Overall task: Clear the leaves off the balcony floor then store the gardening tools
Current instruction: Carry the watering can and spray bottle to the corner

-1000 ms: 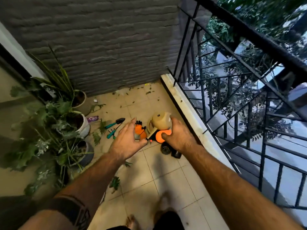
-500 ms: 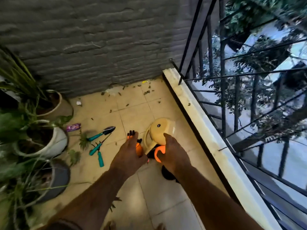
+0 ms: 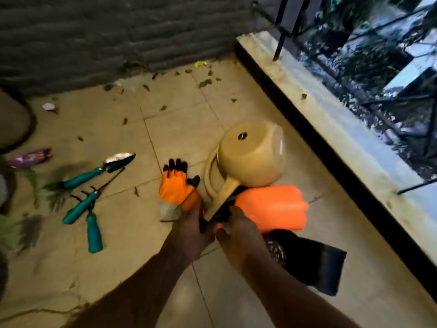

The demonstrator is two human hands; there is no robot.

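An orange and black leaf blower lies on the tiled balcony floor, its black nozzle pointing to the lower right. Both my hands are down on its rear end. My right hand curls round the black handle part. My left hand curls over the orange part beside it, fingertips hidden. Dry leaves lie scattered near the brick wall. An orange glove lies just beyond my left hand.
A tan watering can lies tipped against the blower. Teal-handled hand tools and a trowel lie to the left, with a purple wrapper and potted plants beyond. A raised curb with railing runs along the right.
I have bent lower and closer to the floor. Both hands dropped from hovering above the glove and blower onto the blower's rear end and closed on it.
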